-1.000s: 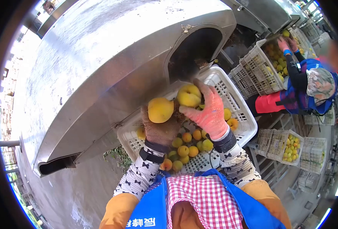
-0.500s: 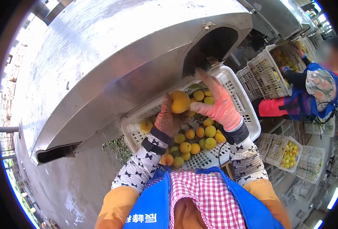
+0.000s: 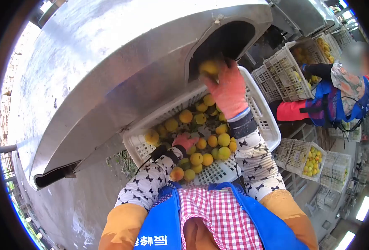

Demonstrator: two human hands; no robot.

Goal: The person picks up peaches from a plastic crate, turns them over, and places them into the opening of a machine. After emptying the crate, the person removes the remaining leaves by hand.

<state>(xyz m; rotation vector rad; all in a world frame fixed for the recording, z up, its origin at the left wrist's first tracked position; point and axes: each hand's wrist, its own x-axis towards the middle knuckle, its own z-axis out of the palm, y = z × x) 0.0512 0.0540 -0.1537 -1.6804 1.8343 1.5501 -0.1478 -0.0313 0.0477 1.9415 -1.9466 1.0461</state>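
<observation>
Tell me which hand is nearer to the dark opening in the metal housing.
Right. The right hand is at the lower edge of the dark opening, with a blurred yellow fruit; the left hand is farther off, among other fruit in the white crate.

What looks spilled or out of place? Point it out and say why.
Leafy debris lies on the floor beside the white plastic crate; it looks odd as loose litter outside the crate. Nothing else clearly stands out.

The right hand [image 3: 229,91] holds a blurred yellow fruit [image 3: 209,67].
</observation>
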